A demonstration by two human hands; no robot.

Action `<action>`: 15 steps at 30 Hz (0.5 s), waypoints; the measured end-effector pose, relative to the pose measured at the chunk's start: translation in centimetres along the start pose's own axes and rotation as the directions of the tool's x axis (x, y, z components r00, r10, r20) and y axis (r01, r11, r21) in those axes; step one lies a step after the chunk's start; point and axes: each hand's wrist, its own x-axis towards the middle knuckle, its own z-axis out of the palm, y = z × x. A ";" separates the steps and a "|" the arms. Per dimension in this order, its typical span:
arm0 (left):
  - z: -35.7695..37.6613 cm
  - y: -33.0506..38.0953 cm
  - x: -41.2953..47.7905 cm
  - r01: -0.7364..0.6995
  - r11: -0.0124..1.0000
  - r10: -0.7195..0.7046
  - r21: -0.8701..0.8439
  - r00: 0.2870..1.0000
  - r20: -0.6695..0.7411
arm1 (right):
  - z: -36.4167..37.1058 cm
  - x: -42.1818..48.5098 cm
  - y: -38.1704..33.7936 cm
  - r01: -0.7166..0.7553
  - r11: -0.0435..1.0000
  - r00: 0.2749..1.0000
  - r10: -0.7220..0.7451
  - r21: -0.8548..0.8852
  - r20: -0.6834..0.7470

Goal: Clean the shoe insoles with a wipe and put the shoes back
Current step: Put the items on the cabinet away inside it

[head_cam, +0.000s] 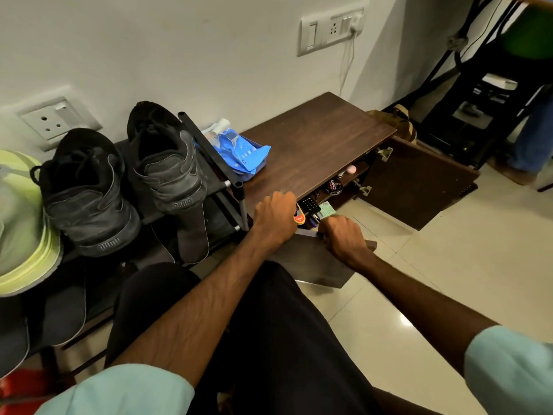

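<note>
Right hand (pixel 341 239) grips the top edge of the open cabinet door (pixel 314 262); left hand (pixel 273 217) is curled beside it, whether holding anything I cannot tell.

The lone head-worn view (wide-angle) looks forward and down, close above the cabinet (pixel 314 139).

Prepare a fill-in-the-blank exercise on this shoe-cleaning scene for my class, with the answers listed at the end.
1. The wipe pack on top of the cabinet is ____ in colour.
2. The right hand grips the edge of the near door, which stands ____.
3. ____ black shoes stand on the top shelf of the rack.
Answers: blue; open; two.
</note>
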 end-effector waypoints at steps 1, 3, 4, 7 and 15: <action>0.1 0.0 0.3 -0.004 1.000 0.003 -0.012 1.000 -0.026 | -0.1 0.7 0.1 0.013 1.000 1.000 -0.013 -0.029 -0.020; 0.2 0.0 0.8 -0.011 0.999 0.009 -0.035 0.998 -0.066 | -0.1 1.9 0.3 0.044 0.995 0.998 -0.048 -0.091 -0.039; 0.3 0.0 1.2 -0.014 0.999 0.011 -0.044 0.997 -0.078 | 0.0 2.6 0.4 0.061 0.990 0.997 -0.067 -0.130 -0.044; 0.3 0.3 2.1 -0.007 0.998 0.000 -0.060 0.994 -0.112 | 0.1 4.2 0.6 0.090 0.968 0.993 -0.105 -0.233 -0.055; 0.4 1.0 3.6 0.010 0.999 -0.016 -0.045 0.990 -0.143 | 0.6 6.4 0.4 0.096 0.964 0.992 -0.113 -0.247 -0.058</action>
